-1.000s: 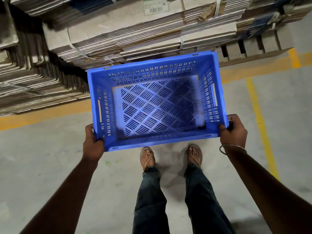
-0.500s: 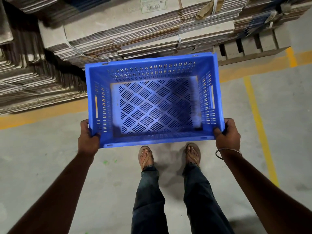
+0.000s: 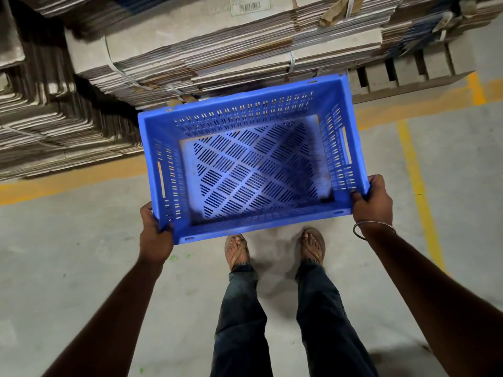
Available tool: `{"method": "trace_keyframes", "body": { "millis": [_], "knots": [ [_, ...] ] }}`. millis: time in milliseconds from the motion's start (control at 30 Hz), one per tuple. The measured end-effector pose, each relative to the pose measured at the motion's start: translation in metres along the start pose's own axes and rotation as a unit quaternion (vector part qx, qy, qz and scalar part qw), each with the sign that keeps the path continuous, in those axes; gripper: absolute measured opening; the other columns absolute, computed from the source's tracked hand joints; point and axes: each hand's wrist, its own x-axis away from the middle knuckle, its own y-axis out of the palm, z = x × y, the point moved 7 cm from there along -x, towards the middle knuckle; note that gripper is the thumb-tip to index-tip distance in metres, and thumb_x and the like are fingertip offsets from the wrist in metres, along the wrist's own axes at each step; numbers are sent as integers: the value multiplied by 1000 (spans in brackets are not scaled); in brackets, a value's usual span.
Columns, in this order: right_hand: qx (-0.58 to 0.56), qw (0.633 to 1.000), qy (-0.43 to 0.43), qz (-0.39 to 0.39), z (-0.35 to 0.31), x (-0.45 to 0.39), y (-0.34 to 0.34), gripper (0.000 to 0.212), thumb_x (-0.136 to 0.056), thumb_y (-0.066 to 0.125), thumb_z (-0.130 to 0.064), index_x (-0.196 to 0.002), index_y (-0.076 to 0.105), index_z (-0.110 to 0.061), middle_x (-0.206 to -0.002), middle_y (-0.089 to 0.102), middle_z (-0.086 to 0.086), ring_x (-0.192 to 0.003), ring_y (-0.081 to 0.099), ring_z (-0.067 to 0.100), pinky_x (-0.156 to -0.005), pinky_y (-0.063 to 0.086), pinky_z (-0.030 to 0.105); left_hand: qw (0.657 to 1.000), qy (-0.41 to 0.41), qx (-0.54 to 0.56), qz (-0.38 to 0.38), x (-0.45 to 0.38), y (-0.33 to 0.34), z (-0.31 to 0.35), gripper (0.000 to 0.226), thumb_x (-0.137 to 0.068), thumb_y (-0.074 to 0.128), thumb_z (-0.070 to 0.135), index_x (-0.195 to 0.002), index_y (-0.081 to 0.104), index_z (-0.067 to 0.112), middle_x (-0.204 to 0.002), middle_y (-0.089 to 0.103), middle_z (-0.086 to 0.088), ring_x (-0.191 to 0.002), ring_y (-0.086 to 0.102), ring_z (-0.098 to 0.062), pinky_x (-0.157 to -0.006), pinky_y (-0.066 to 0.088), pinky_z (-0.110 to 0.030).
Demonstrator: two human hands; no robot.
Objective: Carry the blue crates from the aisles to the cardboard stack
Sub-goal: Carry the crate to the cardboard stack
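An empty blue crate (image 3: 253, 156) fills the centre of the frame, held above a concrete floor (image 3: 68, 268), open side up. Its long axis runs left to right, tilted slightly so the right end sits higher in the frame. The left hand (image 3: 155, 235) is clenched around the crate's lower left corner; the right hand (image 3: 373, 202), with a bangle (image 3: 374, 228) at the wrist, is clenched around the lower right corner. The crate's far edge overlaps a strapped cardboard stack (image 3: 217, 47) across the top of the frame. Two sandalled feet (image 3: 236, 251) stand below the crate. Yellow lines (image 3: 413, 170) mark the floor at right.
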Motion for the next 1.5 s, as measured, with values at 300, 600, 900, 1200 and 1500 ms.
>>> {"method": "trace_keyframes", "body": {
  "millis": [300,600,900,1200,1500],
  "knots": [
    [-14,1000,3,-3,7,13,5,23,-84,59,-15,-99,42,-21,-89,62,8,-78,58,33,-71,50,41,1000,3,6,12,-22,-11,0,58,-70,51,7,-120,44,38,-104,64,13,-95,59,-21,-91,51,-61],
    [-46,999,7,-4,12,16,10,23,-84,60,-14,-97,42,-18,-89,62,7,-77,58,30,-70,50,41,1000,8,30,2,-27,-14,-1,56,-73,56,9,-121,45,37,-108,66,15,-103,61,-22,-94,49,-64],
    [-36,999,9,-10,12,11,12,23,-85,60,-14,-98,41,-16,-88,62,8,-78,58,32,-69,46,36,1000,15,10,-1,-21,-10,7,55,-76,53,8,-125,41,29,-107,64,19,-100,60,-20,-95,50,-59],
    [-12,998,-49,-26,3,26,-3,27,-88,62,-24,-108,44,-20,-90,63,3,-77,60,28,-65,41,30,989,90,-95,69,-1,-15,33,66,-86,61,-1,-141,35,23,-132,57,0,-111,57,-24,-93,44,-35],
    [80,988,-108,-77,-15,40,-17,52,-86,63,-30,-131,46,-11,-117,58,17,-105,54,36,-85,46,42,957,176,-231,13,43,8,64,80,-84,68,2,-153,28,5,-162,22,-17,-147,30,-35,-115,34,-44]
  ]
}}
